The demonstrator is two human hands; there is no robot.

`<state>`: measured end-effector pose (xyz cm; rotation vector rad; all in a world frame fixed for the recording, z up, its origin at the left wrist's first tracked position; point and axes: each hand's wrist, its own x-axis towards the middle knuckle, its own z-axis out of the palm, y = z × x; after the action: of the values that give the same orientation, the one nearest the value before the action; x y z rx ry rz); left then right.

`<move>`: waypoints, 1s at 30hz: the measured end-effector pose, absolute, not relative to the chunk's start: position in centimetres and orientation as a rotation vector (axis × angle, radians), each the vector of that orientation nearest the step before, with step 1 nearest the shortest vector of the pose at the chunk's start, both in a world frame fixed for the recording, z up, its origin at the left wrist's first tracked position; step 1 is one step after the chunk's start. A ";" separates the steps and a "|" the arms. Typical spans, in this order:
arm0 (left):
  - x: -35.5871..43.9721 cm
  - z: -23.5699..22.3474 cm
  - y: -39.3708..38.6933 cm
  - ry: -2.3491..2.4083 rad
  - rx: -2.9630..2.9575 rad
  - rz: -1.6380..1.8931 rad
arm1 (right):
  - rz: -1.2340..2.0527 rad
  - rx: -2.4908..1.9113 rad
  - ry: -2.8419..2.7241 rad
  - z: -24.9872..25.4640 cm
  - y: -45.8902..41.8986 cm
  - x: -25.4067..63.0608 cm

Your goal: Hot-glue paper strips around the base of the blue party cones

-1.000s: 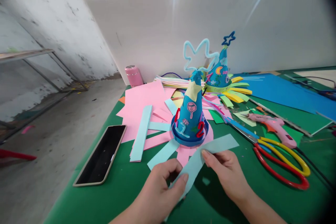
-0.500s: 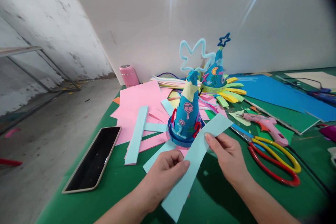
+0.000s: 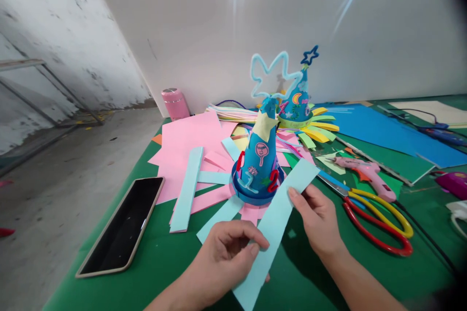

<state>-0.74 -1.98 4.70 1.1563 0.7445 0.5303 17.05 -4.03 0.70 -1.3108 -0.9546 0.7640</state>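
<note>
Both hands hold one long light-blue paper strip (image 3: 278, 218) slanting from lower left to upper right above the green table (image 3: 175, 262). My left hand (image 3: 226, 257) pinches its lower part between thumb and fingers. My right hand (image 3: 317, 218) grips its upper part, thumb on top. Just beyond the strip stands a blue decorated cone hat (image 3: 260, 160) on pink and light-blue strips fanned around its base. A second cone hat (image 3: 299, 99) with a blue star on top stands behind it.
A black phone (image 3: 122, 226) lies at the table's left edge. Red-and-yellow scissors (image 3: 375, 218) and a pink glue gun (image 3: 368, 175) lie to the right. Pink sheets (image 3: 189, 141), blue sheets (image 3: 386, 131) and a pink cup (image 3: 175, 103) sit further back, before a white board.
The strip was lifted off the table and turned steeper in both hands. My view shifted slightly right and down.
</note>
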 end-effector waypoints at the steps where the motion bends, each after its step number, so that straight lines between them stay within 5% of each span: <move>1: -0.8 4.7 -1.9 0.744 1.199 0.549 | 0.783 -1.291 -0.935 0.9 -4.0 17.0; 23: -2.3 4.7 -0.4 0.384 0.615 0.731 | 0.923 -1.439 -1.118 1.0 -4.6 17.4; 30: -2.4 4.9 0.3 0.604 0.746 0.869 | 0.820 -1.528 -1.407 1.9 -5.0 17.1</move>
<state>-2.39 0.31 4.94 0.7464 0.6037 0.8687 17.11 -4.97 1.94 -1.5277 -1.4072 0.8205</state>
